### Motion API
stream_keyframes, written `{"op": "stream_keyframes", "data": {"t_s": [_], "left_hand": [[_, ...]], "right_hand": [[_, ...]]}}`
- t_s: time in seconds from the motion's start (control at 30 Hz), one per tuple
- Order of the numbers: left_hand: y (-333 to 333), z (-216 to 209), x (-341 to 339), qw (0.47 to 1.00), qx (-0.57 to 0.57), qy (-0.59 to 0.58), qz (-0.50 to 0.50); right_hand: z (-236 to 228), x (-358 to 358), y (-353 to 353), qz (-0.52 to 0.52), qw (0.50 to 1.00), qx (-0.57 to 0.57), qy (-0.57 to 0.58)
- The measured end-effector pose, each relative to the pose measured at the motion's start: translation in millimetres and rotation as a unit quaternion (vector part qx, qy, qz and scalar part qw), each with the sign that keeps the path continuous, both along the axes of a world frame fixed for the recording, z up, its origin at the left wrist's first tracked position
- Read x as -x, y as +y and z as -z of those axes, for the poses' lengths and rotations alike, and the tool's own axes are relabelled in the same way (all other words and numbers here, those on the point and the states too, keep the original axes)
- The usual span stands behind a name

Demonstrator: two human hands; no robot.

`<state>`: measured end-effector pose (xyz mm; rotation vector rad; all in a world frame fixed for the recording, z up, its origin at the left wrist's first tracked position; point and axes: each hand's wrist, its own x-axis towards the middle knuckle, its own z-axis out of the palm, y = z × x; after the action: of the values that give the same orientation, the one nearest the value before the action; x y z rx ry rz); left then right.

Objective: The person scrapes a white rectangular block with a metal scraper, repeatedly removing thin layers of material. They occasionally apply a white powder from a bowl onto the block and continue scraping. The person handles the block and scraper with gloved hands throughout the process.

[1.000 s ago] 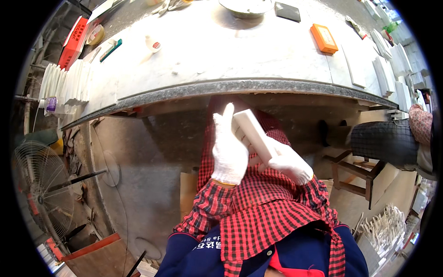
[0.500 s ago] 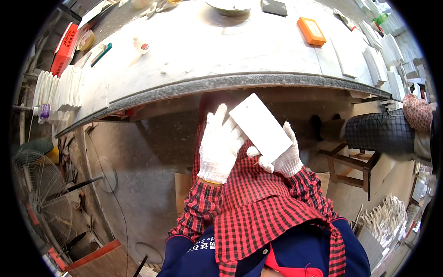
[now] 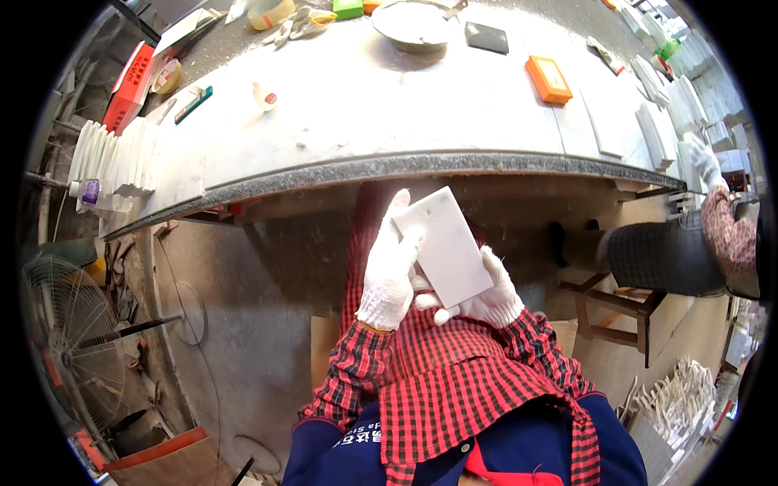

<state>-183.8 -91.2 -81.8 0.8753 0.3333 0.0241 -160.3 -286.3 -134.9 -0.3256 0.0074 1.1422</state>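
A white rectangular tile (image 3: pixel 447 247) is held tilted above my lap, with a small dark mark near its upper left. My right hand (image 3: pixel 494 300), in a white knitted glove, grips its lower right end, thumb along the right edge and fingers around the lower end. On the opposite side my left hand (image 3: pixel 389 271), gloved too, has the tile's left edge between its fingers. Part of that hand lies over the face near the upper left corner, while one finger points up beside it. Any fingers behind the tile are hidden.
Ahead runs a stone-edged white worktable (image 3: pixel 365 121) carrying an orange box (image 3: pixel 549 79), a white bottle (image 3: pixel 263 97), a round pan (image 3: pixel 413 28) and stacked white tiles (image 3: pixel 121 162). A fan (image 3: pixel 73 348) stands left. At right are a wooden stool (image 3: pixel 616 316) and a co-worker (image 3: pixel 664 251).
My left hand has come in against the tile's left edge. The tile has turned more upright and sits slightly lower. At right, the co-worker's gloved hand has come into view.
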Motion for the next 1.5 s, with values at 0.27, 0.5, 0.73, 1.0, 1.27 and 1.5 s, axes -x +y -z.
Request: {"op": "stream_keyframes", "data": {"t_s": [0.27,0.5,0.73,1.0,1.27,1.5], "left_hand": [[39.5,-17.4,-46.7,0.966,-0.257,0.016,0.016],[55.9,-39.7,-57.7,0.834,-0.550,-0.002,-0.051],[65.3,-41.3,-48.9,0.747,-0.653,0.009,-0.126],[67.4,-21.1,-38.8,0.879,-0.454,0.069,-0.127],[58.7,-35.2,-49.5,0.771,-0.630,0.044,-0.082],[52.2,-18.2,-59.4,0.673,-0.736,0.018,-0.068]], "right_hand": [[-53.3,-25.7,24.9,-0.059,0.903,0.342,-0.253],[-50.2,-52.4,80.0,0.067,0.945,0.243,-0.209],[-38.6,-76.6,121.1,0.128,0.956,0.218,-0.147],[-54.1,-79.9,126.3,0.074,0.895,0.385,-0.214],[-74.0,-106.4,84.7,-0.040,0.859,0.448,-0.245],[-126.7,-158.2,50.9,0.116,0.723,0.560,-0.387]]}}
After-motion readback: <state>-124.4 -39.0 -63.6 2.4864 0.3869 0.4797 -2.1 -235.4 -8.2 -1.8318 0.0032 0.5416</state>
